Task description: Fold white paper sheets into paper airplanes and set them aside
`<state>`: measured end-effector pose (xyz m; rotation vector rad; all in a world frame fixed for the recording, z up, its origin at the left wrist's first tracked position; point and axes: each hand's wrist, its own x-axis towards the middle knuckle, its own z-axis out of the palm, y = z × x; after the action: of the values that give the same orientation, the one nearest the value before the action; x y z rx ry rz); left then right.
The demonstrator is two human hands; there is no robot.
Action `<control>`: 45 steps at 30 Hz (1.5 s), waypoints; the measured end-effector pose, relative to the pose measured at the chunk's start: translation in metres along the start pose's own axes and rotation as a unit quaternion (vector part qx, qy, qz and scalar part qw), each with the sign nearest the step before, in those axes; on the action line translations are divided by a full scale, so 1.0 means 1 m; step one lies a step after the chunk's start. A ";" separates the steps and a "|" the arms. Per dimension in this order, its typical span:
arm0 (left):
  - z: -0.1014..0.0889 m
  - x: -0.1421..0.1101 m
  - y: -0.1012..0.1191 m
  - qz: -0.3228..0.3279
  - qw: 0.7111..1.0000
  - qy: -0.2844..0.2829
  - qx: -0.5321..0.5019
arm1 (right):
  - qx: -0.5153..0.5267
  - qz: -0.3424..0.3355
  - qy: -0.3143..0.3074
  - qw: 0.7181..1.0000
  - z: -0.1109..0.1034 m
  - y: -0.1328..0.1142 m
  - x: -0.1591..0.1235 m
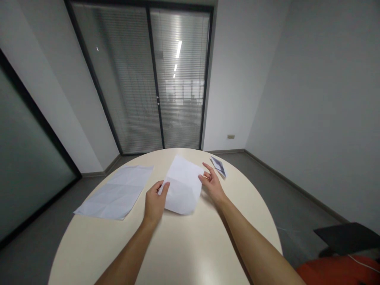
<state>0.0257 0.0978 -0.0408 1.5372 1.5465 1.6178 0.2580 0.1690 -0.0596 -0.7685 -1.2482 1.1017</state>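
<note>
A white sheet of paper (pixel 182 186) with faint creases is raised slightly over the round table, casting a shadow below it. My left hand (pixel 155 201) pinches its left edge, thumb on top and fingers behind. At the right edge, my right hand (pixel 213 185) grips the paper between thumb and bent fingers, while the index finger points away from it. On the left of the table lies a larger creased white sheet (pixel 118 192), apart from both hands. A small printed card or folded paper (pixel 219 166) rests beyond my right hand.
The round cream table (pixel 178 253) fills the lower middle. Behind it stand glass panels with blinds (pixel 181 118) in dark frames. At the lower right are a black flat object (pixel 347 237) and a red-orange surface (pixel 338 271) with a white cable.
</note>
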 end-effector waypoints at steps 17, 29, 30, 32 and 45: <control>0.005 -0.016 -0.012 0.203 0.926 -0.226 0.226 | -0.078 0.092 -0.004 0.993 -0.007 0.015 0.000; 0.002 -0.016 -0.012 0.108 0.857 -0.259 0.432 | -0.080 0.145 -0.139 0.976 0.001 0.002 -0.012; 0.002 -0.016 -0.013 0.107 0.853 -0.252 0.444 | -0.078 0.155 -0.152 0.973 0.001 0.002 -0.012; 0.002 -0.016 -0.015 0.107 0.847 -0.238 0.463 | -0.083 0.163 -0.172 0.968 0.001 0.006 -0.012; 0.001 -0.015 -0.023 0.184 0.874 -0.220 0.391 | -0.411 -0.096 -0.175 0.889 0.006 -0.006 -0.017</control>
<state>0.0225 0.0916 -0.0677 2.5314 1.7972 0.6624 0.2547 0.1505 -0.0583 -1.0607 -2.1062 0.5222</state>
